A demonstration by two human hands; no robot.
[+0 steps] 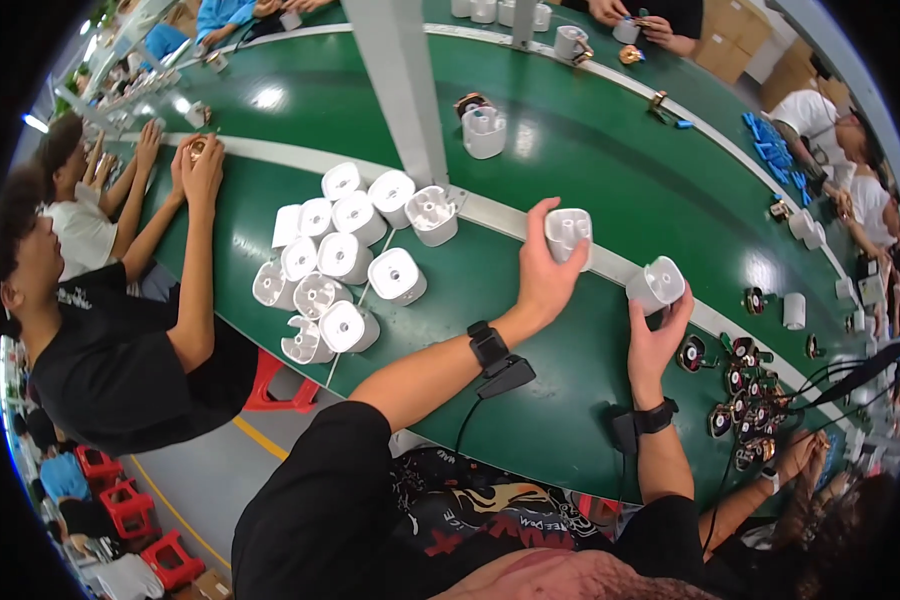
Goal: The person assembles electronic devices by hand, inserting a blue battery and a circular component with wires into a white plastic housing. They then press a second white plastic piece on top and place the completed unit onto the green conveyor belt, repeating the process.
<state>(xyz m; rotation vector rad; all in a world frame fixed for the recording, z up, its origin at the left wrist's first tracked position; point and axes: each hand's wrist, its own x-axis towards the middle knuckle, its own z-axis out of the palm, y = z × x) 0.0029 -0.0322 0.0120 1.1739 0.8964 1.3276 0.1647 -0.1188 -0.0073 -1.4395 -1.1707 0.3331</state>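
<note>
Holding, left hand: the left hand [550, 268] gripped a white housing [570, 232] between thumb and fingers, its hollow, posted interior turned toward the head.
Holding, right hand: the right hand [662, 328] was closed around a second housing [654, 288] from the near side; its inside was too small to read.
Place of the two housings: both were at the pale rail [500, 216] along the green bench [470, 345], apart from each other.
Stock at left: a cluster of white housings [344, 258] stood on the bench, some with hollow sides up.
Parts at right: dark round parts [740, 385] lay heaped just beyond the right hand.
Good handling: a light grip on the outer walls seemed best — thumbs clear of the rims, hollow sides in view, and the two shells kept from knocking together.
</note>
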